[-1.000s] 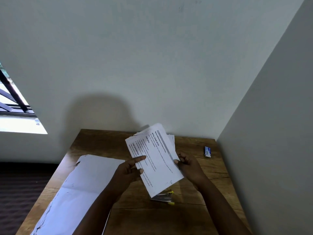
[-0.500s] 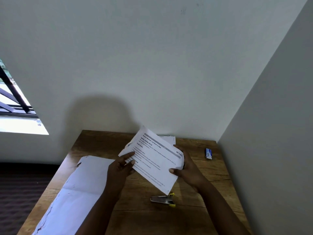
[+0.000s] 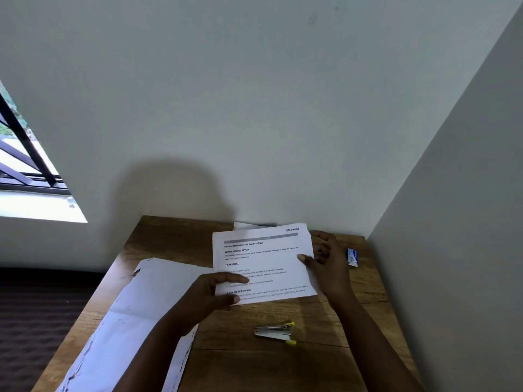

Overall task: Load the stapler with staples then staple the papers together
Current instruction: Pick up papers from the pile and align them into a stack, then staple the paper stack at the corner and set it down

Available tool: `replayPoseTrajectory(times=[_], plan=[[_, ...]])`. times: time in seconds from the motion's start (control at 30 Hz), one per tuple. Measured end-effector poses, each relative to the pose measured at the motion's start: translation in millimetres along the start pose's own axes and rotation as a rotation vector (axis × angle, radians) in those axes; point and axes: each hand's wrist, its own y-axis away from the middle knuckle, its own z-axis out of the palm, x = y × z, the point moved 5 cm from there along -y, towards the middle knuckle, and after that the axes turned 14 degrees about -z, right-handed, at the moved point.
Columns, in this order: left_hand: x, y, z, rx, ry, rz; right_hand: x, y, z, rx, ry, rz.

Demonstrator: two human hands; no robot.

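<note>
Pale walls corner your brown wooden table. Your left hand and right hand pinch the white printed papers by their side edges, above the small silver-and-yellow stapler; a blue staple box lies right.

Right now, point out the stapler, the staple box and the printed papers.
stapler (image 3: pixel 274 331), head view, on its metal top.
staple box (image 3: pixel 352 257), head view, on its blue face.
papers (image 3: pixel 263 261), head view, on the top sheet's middle.
</note>
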Motion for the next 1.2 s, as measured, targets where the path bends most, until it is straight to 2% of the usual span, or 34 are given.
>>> replayPoseTrajectory(times=[0.13, 0.2, 0.27, 0.33, 0.37, 0.43, 0.57, 0.7, 0.77, 0.9, 1.03, 1.1, 1.2], plan=[[3.6, 0.8, -1.9, 0.064, 0.068, 0.04, 5.9, 6.9, 0.5, 0.027, -0.107, 0.085], [5.0, 0.9, -2.4, 0.065, 0.17, 0.057, 15.0, 16.7, 0.8, -0.065, -0.065, 0.181], [6.3, 0.8, -3.2, 0.057, 0.228, 0.057, 27.8, 30.8, 7.6, -0.38, 0.036, 0.242], [7.3, -0.1, -3.6, 0.04, 0.267, 0.055, 43.7, 52.0, 20.3, -0.852, 0.278, 0.211], [7.6, -1.1, -3.6, 0.032, 0.288, 0.054, 51.5, 62.6, 25.8, -1.03, 0.429, 0.158], [7.2, -3.6, -4.0, 0.025, 0.34, 0.04, 62.9, 77.5, 35.2, -1.167, 0.616, 0.072], [6.2, -6.1, -4.2, 0.013, 0.385, 0.019, 67.5, 88.4, 46.7, -1.162, 0.695, -0.082], [7.7, -6.2, -3.4, 0.032, 0.399, 0.026, 59.9, 78.2, 42.2, -1.127, 0.633, -0.075], [8.2, -6.7, -2.6, 0.035, 0.412, 0.022, 49.2, 70.4, 39.5, -1.028, 0.448, -0.003], [9.6, -9.6, 1.1, 0.013, 0.464, 0.011, 29.7, 65.6, 41.5, -0.698, -0.139, 0.299], [11.9, -12.4, 8.7, -0.054, 0.543, -0.007, 17.8, 71.5, 56.2, -0.499, -0.671, 0.509], [14.0, -13.9, 13.7, -0.05, 0.54, -0.009, 10.3, 73.7, 64.4, -0.48, -0.792, 0.555], [16.0, -16.3, 21.2, -0.052, 0.534, -0.012, 0.7, 73.6, 78.0, -0.511, -0.775, 0.521]])
